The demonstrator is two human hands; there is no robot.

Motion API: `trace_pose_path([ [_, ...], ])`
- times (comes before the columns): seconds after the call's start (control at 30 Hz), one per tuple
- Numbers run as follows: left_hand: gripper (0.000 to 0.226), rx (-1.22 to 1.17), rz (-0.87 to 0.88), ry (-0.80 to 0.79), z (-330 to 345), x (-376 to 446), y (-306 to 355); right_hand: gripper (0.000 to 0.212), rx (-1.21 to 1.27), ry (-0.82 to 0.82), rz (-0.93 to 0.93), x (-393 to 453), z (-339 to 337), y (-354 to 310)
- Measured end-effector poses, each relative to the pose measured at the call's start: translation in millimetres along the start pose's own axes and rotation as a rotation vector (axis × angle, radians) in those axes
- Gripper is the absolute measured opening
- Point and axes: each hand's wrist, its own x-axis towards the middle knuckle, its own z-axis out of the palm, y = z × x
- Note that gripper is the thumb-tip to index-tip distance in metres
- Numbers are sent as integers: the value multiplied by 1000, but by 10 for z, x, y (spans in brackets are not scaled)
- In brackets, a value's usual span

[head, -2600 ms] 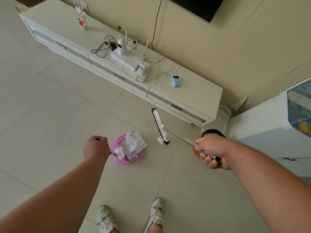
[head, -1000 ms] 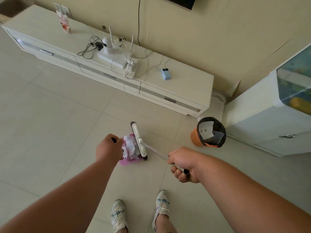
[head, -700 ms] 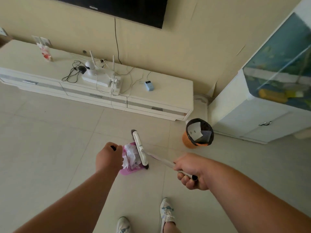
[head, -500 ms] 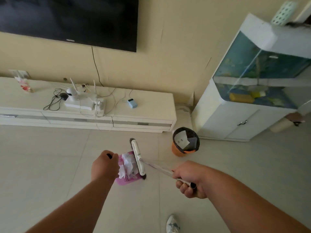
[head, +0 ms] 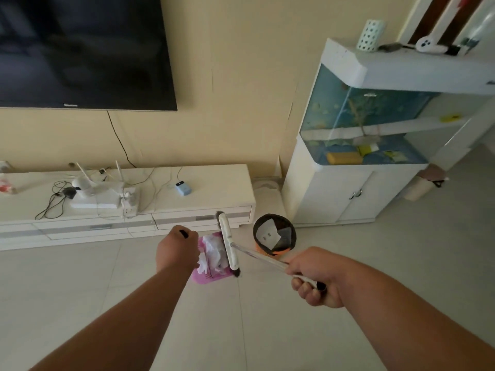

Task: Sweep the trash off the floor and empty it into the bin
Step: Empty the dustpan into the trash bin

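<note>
Crumpled white paper trash [head: 213, 253] sits in the pink plastic dustpan [head: 207, 275] my left hand [head: 176, 249] grips by its handle, white broom head [head: 228, 241] pinning it, right hand [head: 314, 277] fisted on the broom shaft, black-lined orange bin [head: 274, 235] just right.
</note>
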Motion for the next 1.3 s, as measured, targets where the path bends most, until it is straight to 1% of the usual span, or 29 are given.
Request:
trace_pose_path([
  [0.1, 15, 24, 33, 2, 206, -55, 290, 39, 47, -13, -31, -11, -409, 30],
  [0.23, 16, 85, 64, -2, 543, -105, 654, 36, 94, -46, -64, -8, -888, 52],
  [0.37, 16, 83, 90, 13, 885, -182, 1022, 36, 122, -57, -78, 67, -1385, 40],
  [0.67, 18, 112, 138, 9, 1547, -215, 1609, 35, 217, -20, -109, 123, -2320, 35],
  [0.83, 15, 161, 177, -11, 1818, -144, 1844, 35, 276, -7, -120, 216, -2603, 75],
  [1.03, 15, 246, 256, -68, 2139, 11, 2050, 53, 290, 80, -91, 465, -2767, 146],
  [1.07, 15, 258, 272, -75, 2186, 10, 2088, 51, 297, 86, -85, 494, -2780, 153],
  [1.13, 15, 282, 300, -91, 2276, 18, 2138, 39, 322, 94, -75, 544, -2811, 173],
  [1.23, 15, 303, 342, -119, 2378, 14, 2214, 53, 342, 121, -58, 603, -2882, 208],
  [1.3, 16, 320, 377, -129, 2426, 13, 2256, 56, 344, 121, -58, 604, -2904, 228],
])
